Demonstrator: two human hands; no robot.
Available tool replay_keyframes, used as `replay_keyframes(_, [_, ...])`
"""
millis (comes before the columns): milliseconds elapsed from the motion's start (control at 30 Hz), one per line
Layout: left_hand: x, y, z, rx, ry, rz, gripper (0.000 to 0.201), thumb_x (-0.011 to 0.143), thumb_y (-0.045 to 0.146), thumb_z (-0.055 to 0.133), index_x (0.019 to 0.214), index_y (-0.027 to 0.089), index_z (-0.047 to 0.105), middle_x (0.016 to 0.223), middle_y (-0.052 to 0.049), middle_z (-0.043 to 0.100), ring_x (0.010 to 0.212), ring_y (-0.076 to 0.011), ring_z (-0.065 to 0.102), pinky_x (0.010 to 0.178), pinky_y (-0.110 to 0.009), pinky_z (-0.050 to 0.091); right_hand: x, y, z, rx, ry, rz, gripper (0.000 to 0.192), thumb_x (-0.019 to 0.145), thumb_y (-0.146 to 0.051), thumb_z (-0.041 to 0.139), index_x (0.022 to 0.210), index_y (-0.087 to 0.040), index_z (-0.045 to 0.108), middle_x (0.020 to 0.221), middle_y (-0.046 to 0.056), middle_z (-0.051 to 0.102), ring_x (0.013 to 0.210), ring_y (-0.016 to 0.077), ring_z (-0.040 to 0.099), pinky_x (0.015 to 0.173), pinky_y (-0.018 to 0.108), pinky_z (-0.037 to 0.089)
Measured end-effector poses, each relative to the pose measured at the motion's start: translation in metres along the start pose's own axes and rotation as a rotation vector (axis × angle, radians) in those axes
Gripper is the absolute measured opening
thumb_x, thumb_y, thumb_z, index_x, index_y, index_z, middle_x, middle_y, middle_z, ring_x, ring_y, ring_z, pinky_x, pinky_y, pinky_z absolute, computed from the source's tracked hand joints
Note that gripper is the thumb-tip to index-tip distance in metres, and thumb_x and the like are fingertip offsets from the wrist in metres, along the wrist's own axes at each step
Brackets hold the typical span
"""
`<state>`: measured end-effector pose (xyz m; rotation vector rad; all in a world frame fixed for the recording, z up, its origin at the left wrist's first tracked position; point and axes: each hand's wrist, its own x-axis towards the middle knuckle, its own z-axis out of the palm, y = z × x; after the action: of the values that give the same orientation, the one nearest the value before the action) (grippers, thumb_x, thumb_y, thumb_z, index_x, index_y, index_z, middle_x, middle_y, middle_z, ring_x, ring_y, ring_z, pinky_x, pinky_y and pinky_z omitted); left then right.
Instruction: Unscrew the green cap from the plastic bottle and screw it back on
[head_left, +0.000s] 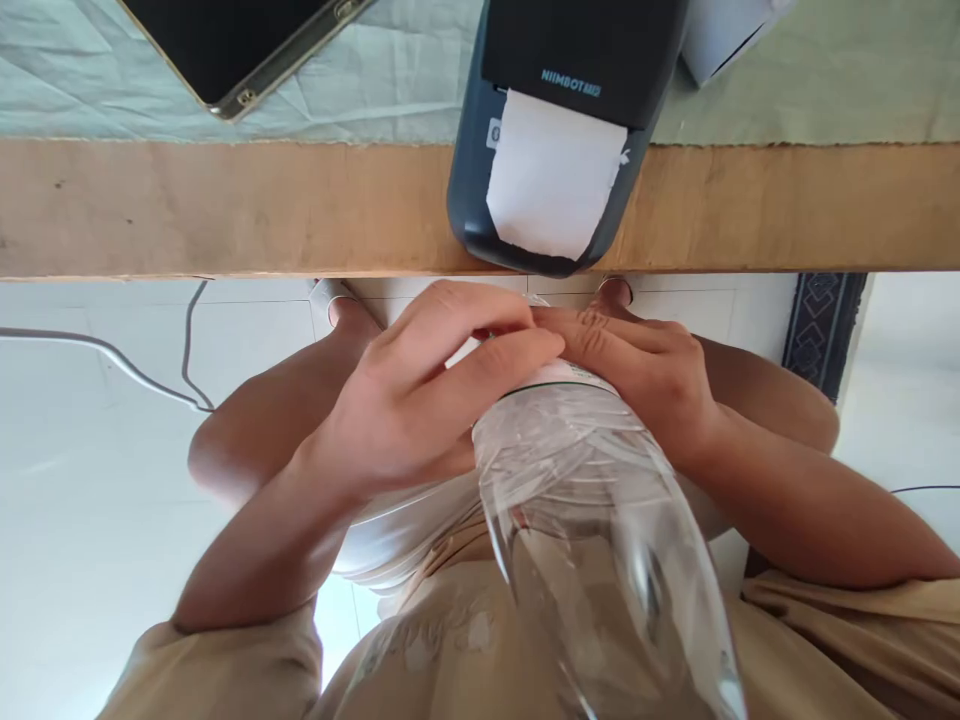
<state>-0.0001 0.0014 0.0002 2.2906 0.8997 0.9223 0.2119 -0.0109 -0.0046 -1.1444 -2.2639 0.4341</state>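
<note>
Your left hand [405, 395] and right hand [649, 375] are on your side of the table's [225, 210] near edge. Both are curled inward, fingers [499, 360] meeting at the middle. Your forearms [270, 530] slant inward from either side. Your knees [225, 445] are bent and spread wide, outside the hands.

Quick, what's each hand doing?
Left hand: closed on the clear, rounded plastic bottle, at its white label.
Right hand: closed on the bottle's opposite side.
</note>
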Motion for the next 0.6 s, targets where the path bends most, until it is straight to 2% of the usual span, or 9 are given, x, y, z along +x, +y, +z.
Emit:
replay_keyframes(167, [-0.001,-0.004,0.007,0.047,0.057,0.055,0.023,0.094,0.014,0.061,0.115,0.022,0.064,0.111,-0.003,0.067,0.101,-0.0159,0.066,0.088,-0.033,0.060,0.004,-0.005,-0.001,-0.003,-0.020,0.072,0.026,0.098,-0.019,0.051,0.117,-0.020,0.068,0.114,-0.004,0.076,0.091,0.0047,0.072,0.059,0.020,0.047])
replay_keyframes(367, [0.001,-0.003,0.009,0.090,0.089,0.097,0.024,0.091,0.013,0.065,0.115,0.017,0.064,0.110,-0.003,0.070,0.101,-0.0163,0.067,0.091,-0.034,0.059,0.001,-0.005,-0.002,0.065,-0.005,0.131,0.026,0.100,-0.023,0.051,0.117,-0.024,0.070,0.119,-0.006,0.074,0.099,0.0073,0.074,0.063,0.018,0.053])
replay_keyframes(467, [0.004,-0.007,0.012,0.089,0.111,0.110,0.017,0.094,0.016,0.061,0.110,0.016,0.067,0.107,-0.004,0.072,0.098,-0.0176,0.070,0.090,-0.035,0.060,0.001,-0.004,-0.001,0.068,-0.028,0.144,0.027,0.100,-0.023,0.050,0.119,-0.023,0.070,0.120,-0.006,0.074,0.100,0.0067,0.073,0.066,0.017,0.055])
replay_keyframes(600, [0.010,-0.015,0.020,0.094,0.250,0.240,0.013,0.094,0.021,0.062,0.102,0.016,0.070,0.095,-0.002,0.074,0.084,-0.0168,0.072,0.078,-0.032,0.062,0.001,-0.003,0.000,0.076,0.045,0.079,0.025,0.100,-0.022,0.050,0.116,-0.020,0.070,0.116,-0.006,0.076,0.095,0.0032,0.073,0.063,0.014,0.052])
